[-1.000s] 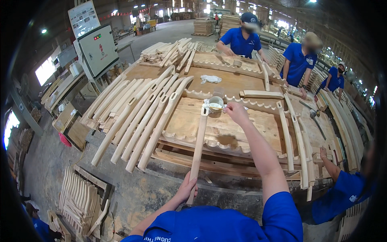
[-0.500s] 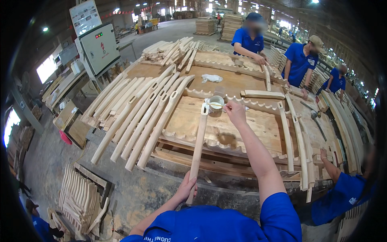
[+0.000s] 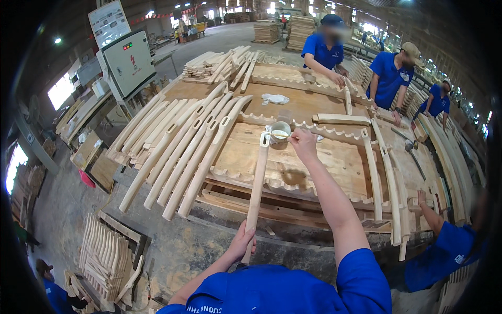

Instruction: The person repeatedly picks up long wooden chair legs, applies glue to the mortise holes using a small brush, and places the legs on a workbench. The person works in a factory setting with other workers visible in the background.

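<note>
The left hand (image 3: 241,243) grips a smooth, pale wooden bar (image 3: 257,191), its slotted end over the table (image 3: 329,166) near a round cup (image 3: 281,127); the right hand (image 3: 303,145) pinches a thin stick (image 3: 281,136).

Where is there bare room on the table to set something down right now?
Bare plywood lies between the right forearm and the lengthwise slat beyond it; brown board between the white cloth and the crosswise beam. It's crowded at left, under the curved pieces, and around the cup.
</note>
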Action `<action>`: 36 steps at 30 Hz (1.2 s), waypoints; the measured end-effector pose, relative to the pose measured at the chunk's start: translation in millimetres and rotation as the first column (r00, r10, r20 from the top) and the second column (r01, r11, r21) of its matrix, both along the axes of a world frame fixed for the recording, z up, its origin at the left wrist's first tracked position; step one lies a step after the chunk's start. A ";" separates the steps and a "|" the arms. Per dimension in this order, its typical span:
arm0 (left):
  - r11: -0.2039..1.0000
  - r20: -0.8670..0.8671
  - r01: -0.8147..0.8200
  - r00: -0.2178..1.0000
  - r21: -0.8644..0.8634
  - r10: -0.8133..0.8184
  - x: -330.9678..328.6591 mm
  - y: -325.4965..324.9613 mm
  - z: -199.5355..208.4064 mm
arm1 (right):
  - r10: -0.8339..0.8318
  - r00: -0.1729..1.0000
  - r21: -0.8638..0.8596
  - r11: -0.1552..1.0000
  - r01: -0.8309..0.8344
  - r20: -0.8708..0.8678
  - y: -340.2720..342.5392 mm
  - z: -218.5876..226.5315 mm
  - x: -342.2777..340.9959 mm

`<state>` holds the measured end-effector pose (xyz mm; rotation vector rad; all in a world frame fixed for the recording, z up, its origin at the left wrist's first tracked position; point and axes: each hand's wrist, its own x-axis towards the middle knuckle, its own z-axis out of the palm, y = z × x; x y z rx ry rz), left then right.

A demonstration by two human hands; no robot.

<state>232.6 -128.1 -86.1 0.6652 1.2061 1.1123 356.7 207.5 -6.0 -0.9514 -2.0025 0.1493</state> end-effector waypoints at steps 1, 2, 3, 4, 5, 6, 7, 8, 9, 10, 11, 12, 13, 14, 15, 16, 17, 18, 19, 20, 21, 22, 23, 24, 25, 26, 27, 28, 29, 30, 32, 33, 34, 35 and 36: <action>1.000 0.000 0.002 1.000 0.004 -0.002 0.4 -0.1 1.2 | 0.015 1.000 -0.006 1.000 -0.015 0.005 -0.8 -0.3 0.3; 1.000 -0.005 -0.005 1.000 -0.004 0.005 0.5 0.2 1.0 | 0.021 1.000 -0.012 1.000 -0.021 0.010 -1.7 -0.5 1.1; 1.000 -0.011 -0.011 1.000 -0.010 0.011 0.5 0.7 0.9 | 0.028 1.000 -0.017 0.999 -0.027 0.014 -2.7 -0.5 2.2; 1.000 -0.015 -0.019 1.000 -0.018 0.019 0.8 0.6 0.8 | 0.035 0.999 -0.023 0.999 -0.035 0.020 -4.4 -0.4 2.8; 1.000 -0.017 -0.019 1.000 -0.021 0.019 0.9 0.7 0.8 | 0.043 0.999 -0.030 0.999 -0.042 0.027 -6.2 -0.2 3.5; 1.000 -0.019 -0.019 1.000 -0.024 0.019 0.8 0.9 0.8 | 0.050 0.998 -0.038 0.998 -0.049 0.034 -8.0 0.1 4.3; 0.999 -0.022 -0.020 1.000 -0.027 0.020 0.7 0.3 0.5 | 0.059 0.997 -0.044 0.997 -0.057 0.040 -10.0 0.8 4.9; 1.000 -0.021 -0.021 1.000 -0.023 0.020 0.5 -0.1 -0.8 | 0.067 0.997 -0.047 0.997 -0.064 0.043 -12.3 1.2 5.7; 1.000 -0.020 -0.021 1.000 -0.020 0.021 0.1 -0.2 -2.6 | 0.075 0.996 -0.049 0.996 -0.073 0.047 -15.1 1.3 6.6; 1.000 -0.020 -0.019 1.000 -0.016 0.018 0.4 0.1 -2.2 | 0.080 0.996 -0.051 0.996 -0.077 0.050 -16.8 0.8 8.5; 1.000 -0.017 -0.021 1.000 -0.021 0.020 0.7 -0.1 -1.8 | 0.085 0.995 -0.052 0.995 -0.082 0.046 -18.5 0.2 9.9; 0.999 -0.015 -0.023 1.000 -0.027 0.023 0.7 -0.3 -1.4 | 0.091 0.995 -0.054 0.995 -0.088 0.041 -20.2 -0.4 11.0; 0.999 -0.013 -0.026 1.000 -0.031 0.026 1.0 -0.3 -0.3 | 0.096 0.995 -0.055 0.994 -0.094 0.037 -21.2 -0.8 12.3; 0.999 -0.007 -0.023 1.000 -0.028 0.023 1.0 -0.2 -1.0 | 0.103 0.994 -0.054 0.993 -0.101 0.040 -22.1 -1.0 13.5; 1.000 0.000 -0.020 1.000 -0.024 0.020 0.8 0.2 -2.0 | 0.111 0.993 -0.054 0.993 -0.108 0.044 -22.9 -1.3 14.7; 1.000 0.005 -0.018 1.000 -0.019 0.018 0.4 0.8 -1.3 | 0.119 0.992 -0.053 0.992 -0.116 0.047 -23.4 -0.4 15.4; 1.000 0.002 -0.019 1.000 -0.017 0.019 0.2 0.8 -0.6 | 0.134 0.989 -0.074 0.989 -0.129 0.064 -23.7 0.8 16.7; 1.000 -0.001 -0.019 1.000 -0.016 0.019 0.1 0.6 0.1 | 0.149 0.986 -0.096 0.985 -0.141 0.081 -23.6 2.5 18.8; 1.000 -0.005 -0.019 1.000 -0.012 0.019 -0.1 0.7 1.4 | 0.164 0.982 -0.117 0.981 -0.152 0.098 -23.9 6.2 20.5; 1.000 -0.018 -0.018 1.000 -0.014 0.017 -0.3 0.5 2.4 | 0.166 0.979 -0.147 0.978 -0.148 0.119 -23.2 10.9 21.9; 1.000 -0.032 -0.016 0.999 -0.016 0.016 -0.6 0.1 3.3 | 0.169 0.976 -0.177 0.974 -0.143 0.140 -21.2 16.7 22.9; 1.000 -0.042 -0.015 0.999 -0.016 0.014 -0.1 0.1 3.7 | 0.172 0.971 -0.206 0.969 -0.137 0.165 -20.3 25.4 23.0; 1.000 -0.041 -0.015 0.999 -0.016 0.014 0.4 0.0 3.8 | 0.113 0.964 -0.095 0.991 -0.092 0.243 -19.1 34.4 22.1; 1.000 -0.041 -0.016 0.999 -0.017 0.015 1.0 -0.2 4.0 | 0.045 0.949 0.020 0.998 -0.054 0.312 -17.3 44.3 21.1; 1.000 -0.039 -0.021 0.999 -0.018 0.021 1.1 -0.6 4.0 | -0.026 0.927 0.137 0.990 -0.028 0.374 -17.6 57.2 18.4; 1.000 -0.051 -0.026 0.998 -0.009 0.025 1.4 -1.4 4.2 | -0.063 0.890 0.197 0.980 -0.031 0.451 -22.6 73.7 13.2; 1.000 -0.063 -0.032 0.998 -0.001 0.031 1.3 -2.3 4.5 | -0.076 0.858 0.272 0.959 -0.076 0.508 -24.1 84.9 1.9; 1.000 -0.072 -0.021 0.997 0.016 0.022 2.4 -0.5 4.7 | -0.113 0.820 0.350 0.930 -0.111 0.561 -23.2 96.3 -2.6; 0.999 -0.090 -0.019 0.996 0.028 0.021 1.8 -0.4 3.4 | -0.146 0.780 0.418 0.895 -0.158 0.608 -24.0 102.0 -10.8; 0.999 -0.109 -0.017 0.994 0.040 0.021 1.0 -0.9 1.4 | -0.175 0.740 0.466 0.860 -0.206 0.650 -27.6 103.6 -22.8; 0.998 -0.131 -0.009 0.991 0.057 0.016 0.2 0.6 1.5 | -0.249 0.652 0.546 0.782 -0.302 0.717 -35.7 106.7 -48.8; 0.998 -0.135 -0.004 0.991 0.060 0.012 0.4 0.7 3.5 | -0.256 0.576 0.509 0.793 -0.335 0.777 -37.1 110.9 -60.5; 0.998 -0.138 -0.004 0.990 0.062 0.012 -0.1 0.1 4.3 | -0.257 0.495 0.468 0.804 -0.368 0.830 -36.3 115.3 -74.5; 0.998 -0.136 -0.009 0.991 0.069 0.019 1.0 0.3 2.1 | -0.257 0.409 0.424 0.815 -0.395 0.876 -36.5 119.3 -81.6; 0.997 -0.134 -0.014 0.991 0.076 0.025 3.6 0.5 -1.0 | -0.291 0.368 0.437 0.795 -0.420 0.883 -39.9 120.2 -81.0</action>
